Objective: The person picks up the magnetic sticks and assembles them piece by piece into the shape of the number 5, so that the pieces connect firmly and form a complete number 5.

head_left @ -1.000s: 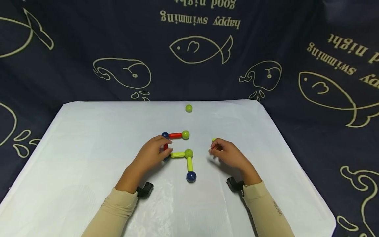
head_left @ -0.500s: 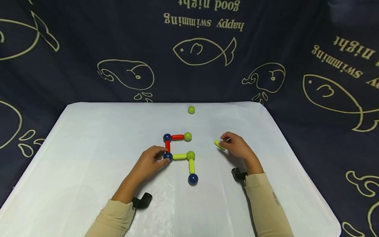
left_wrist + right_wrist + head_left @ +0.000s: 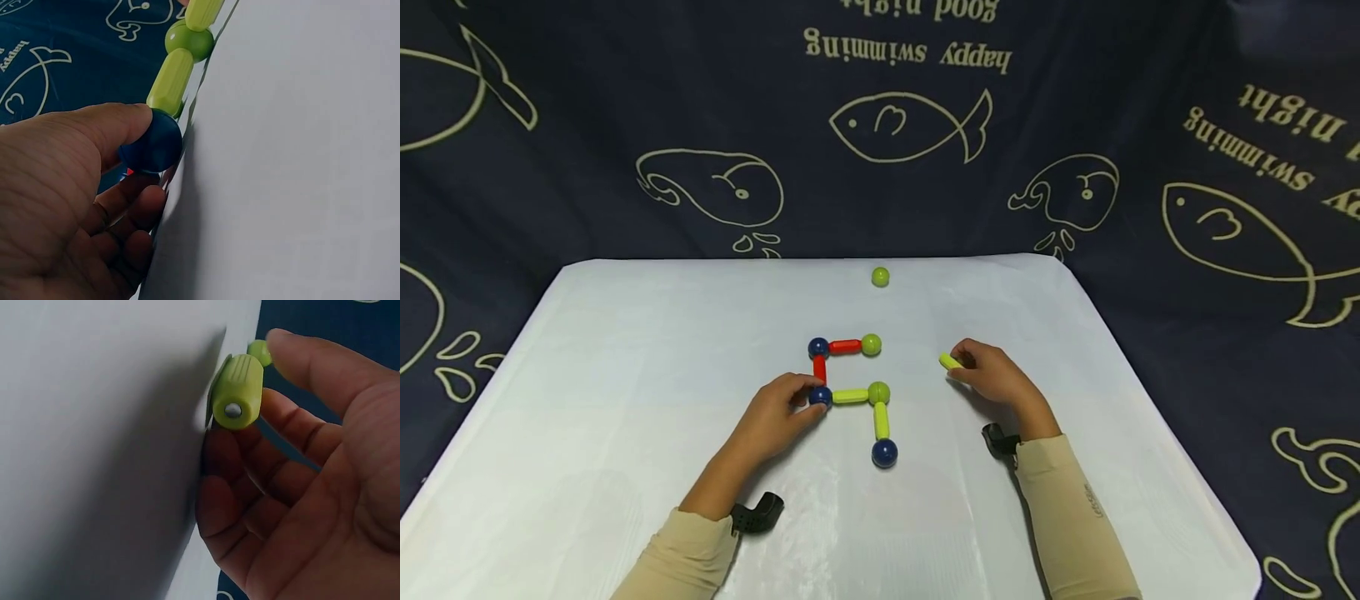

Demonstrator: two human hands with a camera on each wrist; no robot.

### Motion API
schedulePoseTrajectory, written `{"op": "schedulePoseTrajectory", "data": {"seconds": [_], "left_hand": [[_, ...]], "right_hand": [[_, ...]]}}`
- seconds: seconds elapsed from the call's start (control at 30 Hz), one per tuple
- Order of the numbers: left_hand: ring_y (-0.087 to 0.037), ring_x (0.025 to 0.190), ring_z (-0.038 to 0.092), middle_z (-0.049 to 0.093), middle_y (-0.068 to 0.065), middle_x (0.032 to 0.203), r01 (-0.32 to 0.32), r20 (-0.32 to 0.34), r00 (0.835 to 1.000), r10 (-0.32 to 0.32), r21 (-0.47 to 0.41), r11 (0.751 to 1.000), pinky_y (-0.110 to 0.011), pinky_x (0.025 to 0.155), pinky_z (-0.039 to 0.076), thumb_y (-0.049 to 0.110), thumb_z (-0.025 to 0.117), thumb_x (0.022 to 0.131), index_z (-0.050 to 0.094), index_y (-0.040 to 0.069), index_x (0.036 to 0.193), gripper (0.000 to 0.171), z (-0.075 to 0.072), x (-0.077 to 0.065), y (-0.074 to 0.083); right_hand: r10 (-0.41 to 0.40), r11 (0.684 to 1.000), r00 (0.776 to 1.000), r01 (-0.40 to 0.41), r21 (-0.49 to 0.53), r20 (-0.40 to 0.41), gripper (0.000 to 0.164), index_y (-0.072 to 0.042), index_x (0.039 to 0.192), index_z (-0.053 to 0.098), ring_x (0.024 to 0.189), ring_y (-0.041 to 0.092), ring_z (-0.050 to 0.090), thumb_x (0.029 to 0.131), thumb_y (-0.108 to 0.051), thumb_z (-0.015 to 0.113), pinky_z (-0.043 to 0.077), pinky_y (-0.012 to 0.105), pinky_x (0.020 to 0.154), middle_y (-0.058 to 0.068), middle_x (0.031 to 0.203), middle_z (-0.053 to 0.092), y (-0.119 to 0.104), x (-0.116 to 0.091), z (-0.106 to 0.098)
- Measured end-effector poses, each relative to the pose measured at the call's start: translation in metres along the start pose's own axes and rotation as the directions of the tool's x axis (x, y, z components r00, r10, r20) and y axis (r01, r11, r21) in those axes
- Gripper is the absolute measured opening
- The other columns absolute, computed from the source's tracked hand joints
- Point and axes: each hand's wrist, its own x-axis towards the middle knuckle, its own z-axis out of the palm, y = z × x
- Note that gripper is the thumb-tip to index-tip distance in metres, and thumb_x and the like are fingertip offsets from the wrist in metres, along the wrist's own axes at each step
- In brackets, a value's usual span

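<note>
My left hand (image 3: pixel 782 415) pinches the blue ball (image 3: pixel 159 144) at the near left corner of a flat shape built from magnetic sticks and balls. A yellow-green stick (image 3: pixel 850 397) leads from that ball to a green ball (image 3: pixel 878 392). Another yellow-green stick (image 3: pixel 882 421) runs down to a blue ball (image 3: pixel 884 452). Beside the shape, my right hand (image 3: pixel 992 377) has its fingers around a loose yellow-green stick (image 3: pixel 237 394) with a metal dot in its end. In the right wrist view the thumb (image 3: pixel 300 359) stands slightly off this stick, while the other fingers bend beside it.
On the shape's far side, red sticks (image 3: pixel 846 346) join a blue ball (image 3: pixel 818 347) and a green ball (image 3: pixel 871 344). A lone green ball (image 3: pixel 880 277) lies near the back edge of the white table (image 3: pixel 700 308). Dark printed cloth (image 3: pixel 895 200) hangs behind.
My left hand has come down from the red stick to the near corner ball. My right hand moved right, then back slightly left over the loose stick, which came into clearer view.
</note>
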Motion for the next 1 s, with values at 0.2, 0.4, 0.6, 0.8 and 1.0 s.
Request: {"op": "schedulePoseTrajectory", "data": {"seconds": [0.2, 0.4, 0.6, 0.8, 1.0], "left_hand": [[-0.016, 0.083, 0.055, 0.061, -0.001, 0.093, -0.007, -0.003, 1.0, 0.007, 0.002, 1.0, -0.037, 0.075, 0.048, 0.016, 0.078, 0.087, 0.069, 0.008, 0.115, 0.031, 0.0, 0.0, -0.002], [-0.016, 0.084, 0.056, 0.062, -0.001, 0.096, -0.006, -0.008, 1.0, 0.006, -0.003, 1.0, -0.037, 0.076, 0.048, 0.016, 0.078, 0.087, 0.069, 0.008, 0.116, 0.031, 0.0, 0.0, -0.003], [-0.016, 0.084, 0.056, 0.063, -0.001, 0.096, -0.002, -0.006, 1.0, 0.002, -0.009, 1.0, -0.037, 0.076, 0.048, 0.017, 0.078, 0.088, 0.07, 0.009, 0.116, 0.03, 0.001, 0.001, -0.003], [-0.017, 0.083, 0.055, 0.062, -0.001, 0.093, 0.006, 0.003, 1.0, -0.006, -0.005, 1.0, -0.037, 0.074, 0.047, 0.018, 0.077, 0.089, 0.07, 0.009, 0.117, 0.03, 0.0, 0.001, -0.002], [-0.017, 0.083, 0.056, 0.062, -0.001, 0.094, 0.004, 0.001, 1.0, -0.004, -0.015, 1.0, -0.037, 0.075, 0.048, 0.017, 0.077, 0.088, 0.07, 0.009, 0.117, 0.03, -0.001, 0.001, -0.002]], "right_hand": [[0.01, 0.999, 0.999, -0.009, -0.038, 0.038, 0.016, -0.006, 0.107, 0.06, 0.085, 0.022, 0.052, 0.094, -0.01, 0.068, 0.044, 0.039, 0.077, 0.006, 0.094, 0.059, -0.005, 0.001, 0.002], [-0.001, 0.999, 0.999, 0.003, -0.043, 0.055, 0.014, -0.006, 0.105, 0.061, 0.084, 0.021, 0.054, 0.093, -0.006, 0.067, 0.045, 0.039, 0.076, 0.005, 0.093, 0.061, -0.01, -0.001, 0.003], [-0.065, 0.998, 0.997, 0.065, 0.012, 0.04, 0.011, -0.007, 0.105, 0.062, 0.088, 0.02, 0.057, 0.094, -0.008, 0.065, 0.047, 0.037, 0.077, 0.005, 0.097, 0.064, -0.011, 0.0, 0.003], [-0.14, 0.984, 0.988, 0.132, 0.122, 0.061, 0.013, -0.01, 0.106, 0.065, 0.092, 0.02, 0.06, 0.093, -0.008, 0.067, 0.047, 0.039, 0.081, 0.003, 0.099, 0.065, -0.025, -0.002, 0.004], [-0.234, 0.956, 0.963, 0.203, 0.214, 0.134, 0.016, -0.008, 0.108, 0.065, 0.088, 0.021, 0.058, 0.093, -0.007, 0.067, 0.046, 0.037, 0.077, 0.003, 0.094, 0.065, -0.048, -0.007, 0.01]]}}
